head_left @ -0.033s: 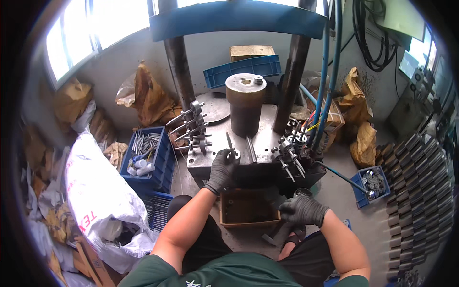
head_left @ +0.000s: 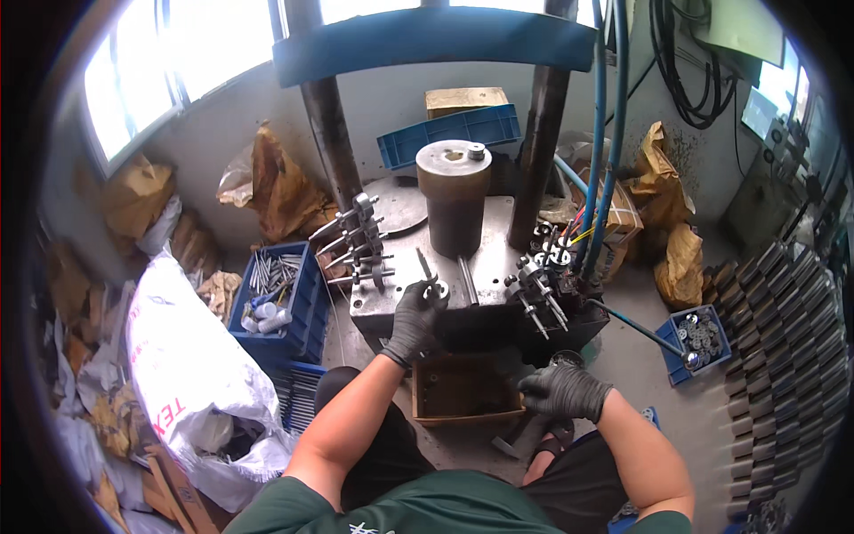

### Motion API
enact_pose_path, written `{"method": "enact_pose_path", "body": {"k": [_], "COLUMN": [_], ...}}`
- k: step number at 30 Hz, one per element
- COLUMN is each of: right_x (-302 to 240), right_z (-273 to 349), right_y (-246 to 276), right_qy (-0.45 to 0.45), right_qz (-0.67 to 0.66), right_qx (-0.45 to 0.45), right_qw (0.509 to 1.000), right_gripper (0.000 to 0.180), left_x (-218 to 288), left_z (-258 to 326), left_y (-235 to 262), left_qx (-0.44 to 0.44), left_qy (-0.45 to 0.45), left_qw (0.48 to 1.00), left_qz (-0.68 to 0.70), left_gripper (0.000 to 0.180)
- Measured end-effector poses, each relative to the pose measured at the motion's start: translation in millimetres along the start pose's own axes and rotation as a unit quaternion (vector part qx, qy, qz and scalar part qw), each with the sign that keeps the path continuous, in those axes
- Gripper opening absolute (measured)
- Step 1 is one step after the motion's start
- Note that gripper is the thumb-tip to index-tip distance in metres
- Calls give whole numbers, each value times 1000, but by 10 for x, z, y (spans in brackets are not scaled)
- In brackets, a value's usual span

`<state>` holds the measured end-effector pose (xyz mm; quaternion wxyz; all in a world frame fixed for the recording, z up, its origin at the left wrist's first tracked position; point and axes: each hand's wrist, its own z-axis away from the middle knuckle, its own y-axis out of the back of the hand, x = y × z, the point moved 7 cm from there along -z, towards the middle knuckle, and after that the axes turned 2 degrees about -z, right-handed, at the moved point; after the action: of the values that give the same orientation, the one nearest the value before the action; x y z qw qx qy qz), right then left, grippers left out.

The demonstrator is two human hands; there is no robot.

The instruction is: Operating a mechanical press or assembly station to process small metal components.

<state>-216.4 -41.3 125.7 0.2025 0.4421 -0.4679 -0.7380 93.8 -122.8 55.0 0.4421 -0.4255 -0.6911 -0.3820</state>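
Observation:
My left hand [head_left: 416,320], in a grey glove, is at the front edge of the steel press table [head_left: 405,254]. Its fingers are closed on a slim metal shaft [head_left: 424,264] that points up and away, and a ring-shaped metal part [head_left: 442,289] shows by the fingertips. To its right a steel bar [head_left: 468,280] lies on the table, in front of a thick upright metal cylinder [head_left: 454,200]. Lower right, my gloved right hand [head_left: 567,392] has its fingers curled beside a small round dark container [head_left: 567,358]. What it holds, if anything, is hidden.
Shafts with discs stand in clusters at the table's left [head_left: 360,240] and right [head_left: 536,289]. A wooden box [head_left: 467,418] sits below the front edge. Blue crates of metal parts [head_left: 307,307] and a white sack [head_left: 191,365] are left; stacked metal pieces [head_left: 783,356] are right.
The whole view has shifted very slightly. Both hands keep the same pose and place against the table.

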Motion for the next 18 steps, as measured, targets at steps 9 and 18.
{"method": "enact_pose_path", "body": {"k": [9, 18], "right_x": [-43, 10], "right_z": [-54, -180], "right_y": [-66, -71], "right_qy": [-1, -14], "right_qz": [-26, -67], "right_qx": [-71, -123], "right_qw": [997, 990], "right_gripper": [44, 48], "left_x": [2033, 2093], "left_z": [-1191, -2670], "left_y": [-331, -368], "left_qx": [-46, 6], "left_qy": [-218, -182], "left_qw": [962, 981], "left_qz": [158, 67], "left_gripper": [47, 50]}}
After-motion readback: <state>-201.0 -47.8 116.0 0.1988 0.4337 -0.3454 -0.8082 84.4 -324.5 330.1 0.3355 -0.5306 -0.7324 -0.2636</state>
